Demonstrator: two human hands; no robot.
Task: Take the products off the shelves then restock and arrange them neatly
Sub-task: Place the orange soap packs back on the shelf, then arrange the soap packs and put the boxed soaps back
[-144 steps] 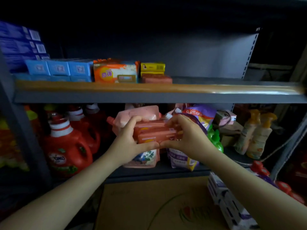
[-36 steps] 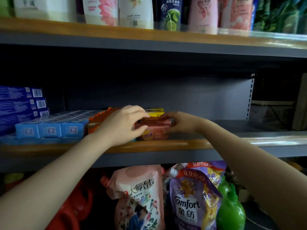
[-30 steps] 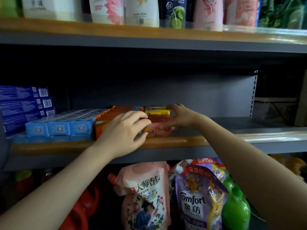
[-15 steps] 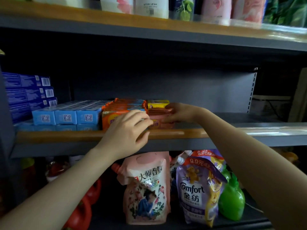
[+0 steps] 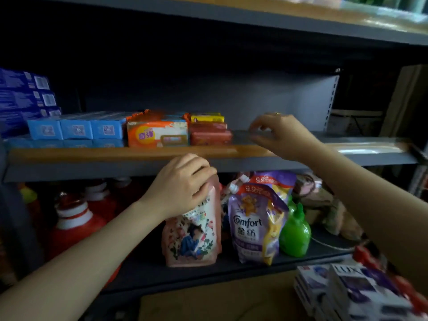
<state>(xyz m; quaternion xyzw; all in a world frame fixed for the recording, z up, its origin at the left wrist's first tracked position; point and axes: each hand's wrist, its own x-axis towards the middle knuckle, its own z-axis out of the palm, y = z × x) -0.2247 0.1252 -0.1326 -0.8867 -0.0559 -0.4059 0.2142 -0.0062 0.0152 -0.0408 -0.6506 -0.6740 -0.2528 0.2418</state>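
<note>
Middle shelf, restocking in progress. The two reddish-brown soap bars that both hands carried up moments ago now lie stacked on the shelf, touching the orange soap pack on their left and sitting below a yellow bar; that placement looks complete. The right hand has withdrawn to the right of the stack and hovers over bare shelf, its grip apart, fingers loosely curved and holding nothing. The left hand has dropped to the lower shelf, its grip curled over the top edge of a pink refill pouch; whether it is truly clamped there cannot be told. Judged next step: handling the pouches. Materials: the bars are flat, rectangular and film-wrapped; the blue cartons are rigid card; the pink pouch and the purple Comfort pouch are soft, glossy and spouted; the green bottle is smooth plastic.
</note>
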